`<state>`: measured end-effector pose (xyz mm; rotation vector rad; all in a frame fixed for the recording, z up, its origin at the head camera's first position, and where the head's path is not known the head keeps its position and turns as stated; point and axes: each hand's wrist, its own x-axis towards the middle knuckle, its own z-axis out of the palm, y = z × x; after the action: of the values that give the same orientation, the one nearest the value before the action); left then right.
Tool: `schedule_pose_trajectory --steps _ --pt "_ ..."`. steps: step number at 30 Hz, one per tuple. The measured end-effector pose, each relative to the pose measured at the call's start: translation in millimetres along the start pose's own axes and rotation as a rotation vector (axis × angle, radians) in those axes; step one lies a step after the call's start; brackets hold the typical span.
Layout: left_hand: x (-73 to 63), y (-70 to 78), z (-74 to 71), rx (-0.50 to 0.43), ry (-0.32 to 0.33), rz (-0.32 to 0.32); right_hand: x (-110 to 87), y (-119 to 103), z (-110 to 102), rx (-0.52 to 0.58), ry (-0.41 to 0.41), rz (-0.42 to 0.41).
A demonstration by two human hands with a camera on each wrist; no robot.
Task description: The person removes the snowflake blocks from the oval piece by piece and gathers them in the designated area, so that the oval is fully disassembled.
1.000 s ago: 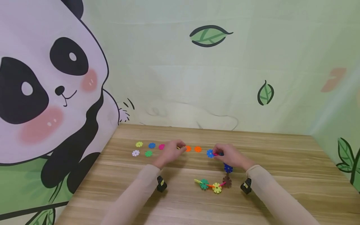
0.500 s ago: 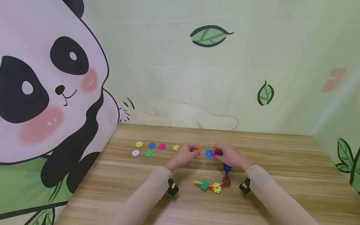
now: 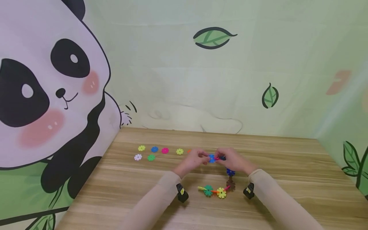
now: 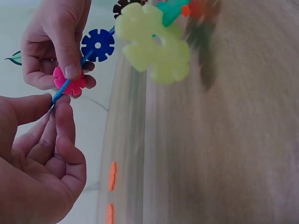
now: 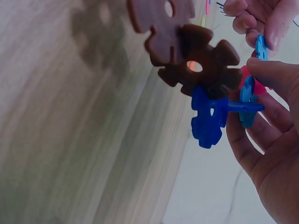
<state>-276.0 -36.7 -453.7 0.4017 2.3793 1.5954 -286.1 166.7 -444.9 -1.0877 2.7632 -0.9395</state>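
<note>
My left hand [image 3: 196,160] pinches the edge of a light blue notched flower disc [image 3: 211,158] between thumb and finger. Close beside it, my right hand [image 3: 233,158] pinches the pink flower disc [image 4: 70,84], which is slotted into the light blue one. From my right hand the joined chain runs on through a dark blue disc [image 3: 230,172] and a brown disc [image 3: 231,185]. It then curves left past a yellow disc [image 3: 221,193] and a green disc [image 3: 208,190]. In the right wrist view, the brown and dark blue discs hang in front of the right hand.
Loose flower discs lie at the back left of the wooden table [image 3: 129,198]: a white disc [image 3: 138,157], a green disc [image 3: 151,157], a pink disc [image 3: 165,150] and several others. Orange discs [image 4: 112,176] lie by my left hand. A panda-printed cloth [image 3: 161,80] rises behind.
My left hand has moved right, past the loose orange discs, and now pinches the light blue disc. My right hand keeps its hold, with the chain shifting slightly left.
</note>
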Motion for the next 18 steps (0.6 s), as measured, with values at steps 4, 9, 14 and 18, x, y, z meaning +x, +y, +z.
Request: schedule_pose_trajectory --steps 4,9,14,18 --pt "0.2 -1.1 0.7 -0.028 0.003 -0.012 -1.4 0.7 0.5 -0.002 -0.002 0.010" --pt "0.4 -3.0 0.0 -0.045 0.016 -0.025 -4.9 2.1 -1.6 0.004 -0.017 0.055" --pt "0.6 -4.2 -0.4 -0.053 0.025 -0.021 -6.7 4.5 -2.3 0.012 -0.031 0.061" --pt "1.9 -6.2 -0.8 -0.073 0.027 -0.018 -8.5 5.1 -2.6 0.028 -0.033 0.067"
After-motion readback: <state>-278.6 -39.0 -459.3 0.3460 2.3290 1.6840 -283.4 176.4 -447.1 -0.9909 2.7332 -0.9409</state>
